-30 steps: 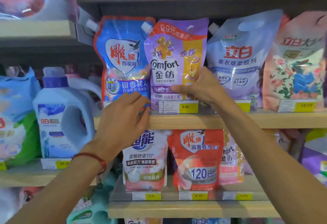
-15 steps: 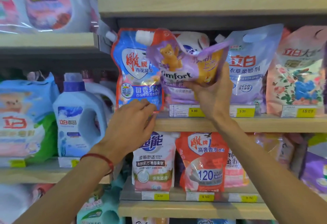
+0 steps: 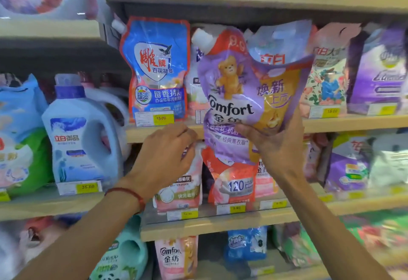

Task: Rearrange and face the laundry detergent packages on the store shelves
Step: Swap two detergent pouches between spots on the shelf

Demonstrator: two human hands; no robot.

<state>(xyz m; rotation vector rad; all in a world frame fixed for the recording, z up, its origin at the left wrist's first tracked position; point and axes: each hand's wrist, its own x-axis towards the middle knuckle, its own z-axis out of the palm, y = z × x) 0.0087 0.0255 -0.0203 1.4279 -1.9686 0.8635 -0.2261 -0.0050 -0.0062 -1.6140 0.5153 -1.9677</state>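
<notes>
At centre frame we hold the purple Comfort pouch [image 3: 247, 103] in our right hand [image 3: 276, 145], gripped at its lower edge, tilted, in front of the shelf edge [image 3: 353, 123]; our left hand [image 3: 165, 153], fingers loosely curled and holding nothing, rests against the same shelf edge at centre left; the blue pouch [image 3: 156, 69] stands upright above it; a blue jug [image 3: 81, 138] stands at left.

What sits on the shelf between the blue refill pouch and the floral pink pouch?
In the head view, the purple Comfort pouch, held by the right hand, hangs before a pale lavender pouch.
</notes>
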